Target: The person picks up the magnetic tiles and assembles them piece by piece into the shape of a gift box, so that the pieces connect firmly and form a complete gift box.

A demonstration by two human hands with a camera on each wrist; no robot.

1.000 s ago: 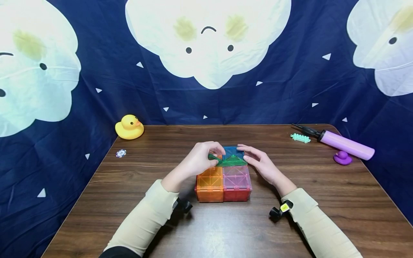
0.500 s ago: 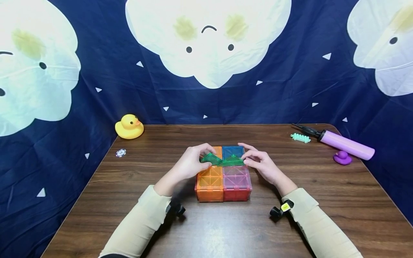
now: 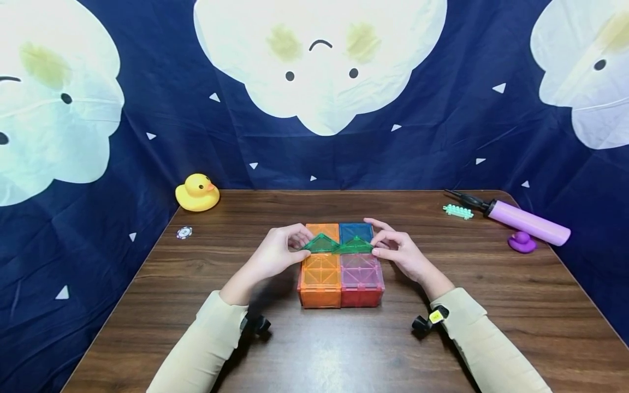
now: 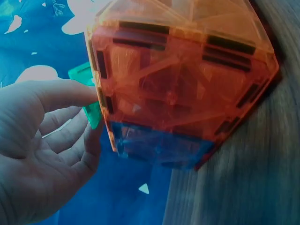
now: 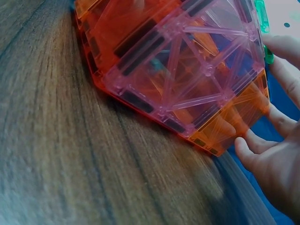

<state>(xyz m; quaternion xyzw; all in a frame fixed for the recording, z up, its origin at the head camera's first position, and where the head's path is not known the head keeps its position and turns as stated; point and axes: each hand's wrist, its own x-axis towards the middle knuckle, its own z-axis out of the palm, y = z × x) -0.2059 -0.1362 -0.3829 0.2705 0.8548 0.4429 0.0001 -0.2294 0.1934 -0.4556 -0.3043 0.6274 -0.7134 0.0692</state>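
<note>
A low box of see-through magnetic tiles [image 3: 320,273] stands mid-table, its top orange and pink in front, orange and blue behind. Two green triangle tiles rise side by side along the middle of that top. My left hand [image 3: 272,254] pinches the outer corner of the left green triangle tile [image 3: 321,243] between thumb and fingers. At the outer corner of the right green triangle tile [image 3: 357,245], my right hand [image 3: 405,256] pinches with thumb and finger. In the right wrist view, other fingers [image 5: 255,143] of that hand lie against the box's orange side tile [image 5: 234,122].
A yellow rubber duck [image 3: 197,192] and a poker chip [image 3: 184,233] are at the table's left back. Toward the right back lie a purple hand pump [image 3: 530,220], a mint-green bumpy strip [image 3: 458,211] and a small purple duck [image 3: 522,242]. A dark blue cloth hangs behind.
My left hand has moved left, bringing the left green triangle beside the right one. My right fingers have shifted from the blue tile's edge to the right triangle's corner.
</note>
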